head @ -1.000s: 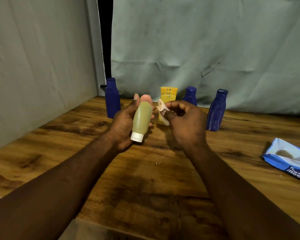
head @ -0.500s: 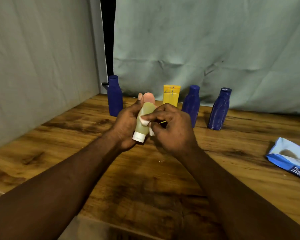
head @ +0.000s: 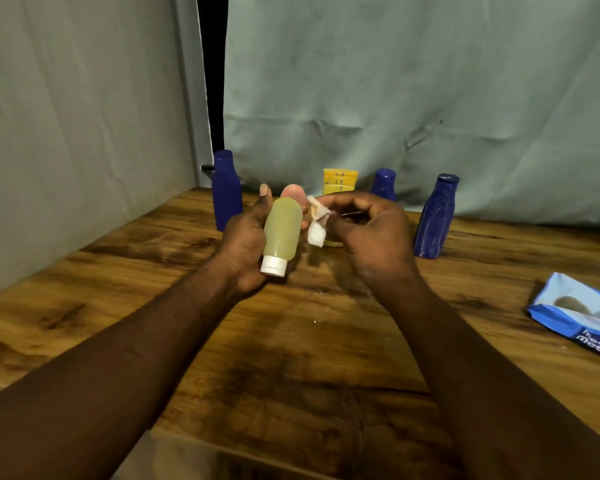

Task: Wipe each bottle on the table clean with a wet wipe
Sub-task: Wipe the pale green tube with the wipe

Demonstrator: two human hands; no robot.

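Above the wooden table (head: 291, 358), her left hand (head: 243, 244) gripped a translucent yellow-green plastic bottle (head: 282, 230), cap downward; her right hand (head: 371, 233) pinched a crumpled white wipe (head: 317, 220) beside it. Light, squeezable, probably slippery: best held mid-body.

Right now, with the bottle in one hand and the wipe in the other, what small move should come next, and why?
Probably bring the crumpled white wet wipe, pinched in the right hand, onto the side of the translucent yellow-green plastic bottle with the white cap and stroke along it. The left hand grips that bottle, and the wipe sits beside its body, not plainly on it.
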